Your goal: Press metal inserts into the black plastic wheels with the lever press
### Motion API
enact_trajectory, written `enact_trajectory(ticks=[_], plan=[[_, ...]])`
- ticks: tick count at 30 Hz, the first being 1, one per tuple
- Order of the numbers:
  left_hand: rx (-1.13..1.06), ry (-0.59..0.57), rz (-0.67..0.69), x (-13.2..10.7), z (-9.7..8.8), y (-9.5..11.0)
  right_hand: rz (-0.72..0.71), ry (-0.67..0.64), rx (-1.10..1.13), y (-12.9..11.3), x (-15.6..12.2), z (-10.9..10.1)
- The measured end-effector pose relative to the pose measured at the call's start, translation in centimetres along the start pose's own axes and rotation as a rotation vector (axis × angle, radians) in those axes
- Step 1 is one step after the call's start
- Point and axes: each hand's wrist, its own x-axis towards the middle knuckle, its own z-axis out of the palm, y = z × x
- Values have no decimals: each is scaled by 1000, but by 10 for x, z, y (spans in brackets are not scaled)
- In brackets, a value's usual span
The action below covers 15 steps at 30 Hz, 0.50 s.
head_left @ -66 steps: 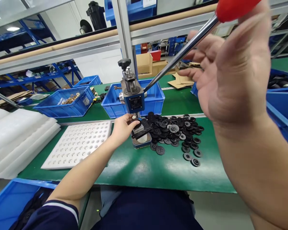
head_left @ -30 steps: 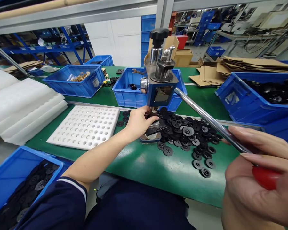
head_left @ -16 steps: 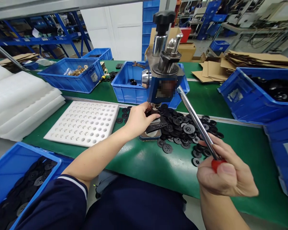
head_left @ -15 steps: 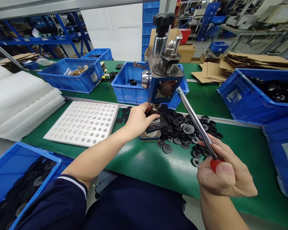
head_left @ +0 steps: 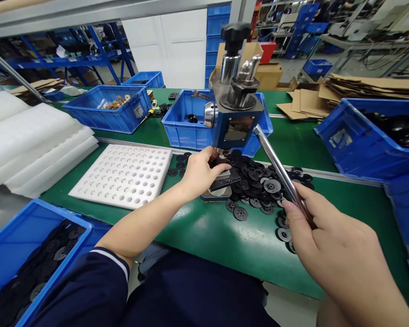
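A hand-operated lever press (head_left: 238,127) with a black knob on top stands on the green bench. My right hand (head_left: 334,240) is closed around the lower end of its metal lever (head_left: 276,163), covering the tip. Under the press ram, my left hand (head_left: 202,175) reaches in with its thumb stretched out and its fingertips curled at a dark part, mostly hidden. A pile of black plastic discs (head_left: 255,181) lies right of the press base (head_left: 216,195), and a few more discs lie left of it.
A white foam tray (head_left: 122,175) with rows of holes, many holding small shiny pieces, lies left of the press. Blue bins (head_left: 109,111) stand at the back, on the right and at lower left. White foam sheets (head_left: 37,145) lie far left; flat cardboard (head_left: 313,100) is stacked back right.
My right hand has changed its hold, from palm up at the lever's red end to wrapped over the lever from above. My left hand stays under the ram. The view has shifted slightly.
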Motion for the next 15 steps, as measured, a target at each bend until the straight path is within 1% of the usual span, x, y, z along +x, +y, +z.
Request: enact_trajectory(ticks=[3,5,8,11,13,15], plan=[[-13,7,2,0,-1,3,13,210,-74,-6,-2,12],[-16,12,-10,1,0,5,11,271,-111,-8,-2,14],[-16,-12,-30,2,2,4,-33,262,-120,-7,2,8],[-16,-36,-33,2,4,1,-78,204,-99,-4,4,0],[-10,-29,-32,1,6,-2,-51,184,-91,-4,3,-1],[-5,-12,-29,0,8,-4,-8,206,-106,-4,-1,4]])
